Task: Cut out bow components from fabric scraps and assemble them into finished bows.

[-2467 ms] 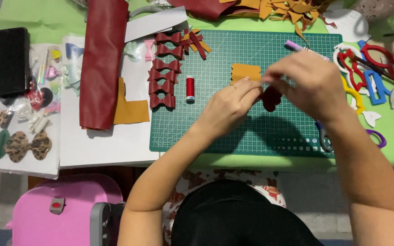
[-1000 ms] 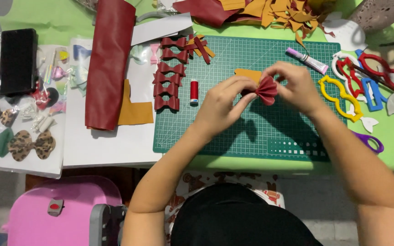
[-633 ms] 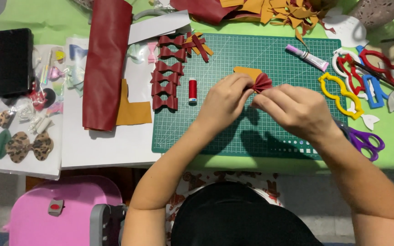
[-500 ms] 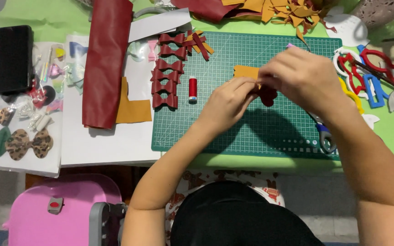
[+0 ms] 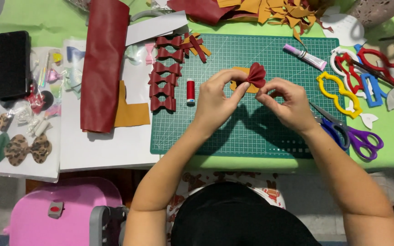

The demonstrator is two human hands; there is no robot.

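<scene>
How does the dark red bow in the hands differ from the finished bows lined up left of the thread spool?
The pleated bow is pinched above the cutting mat by the left hand and right hand; the finished bows lie flat in a column. The pleated bow fans out in folds with no centre band; the finished bows look flat and cinched at the middle. All share the same dark red material.

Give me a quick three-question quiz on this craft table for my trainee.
1. True or false: both hands grip the pleated dark red piece.
2. Which lies nearest the right hand: A) purple scissors, B) black case, C) leopard-print bow?
3. What stands upright on the green cutting mat just right of the column of dark red bows?

Key: 1. True; the left hand pinches it too. 2. A. 3. A red thread spool.
</scene>
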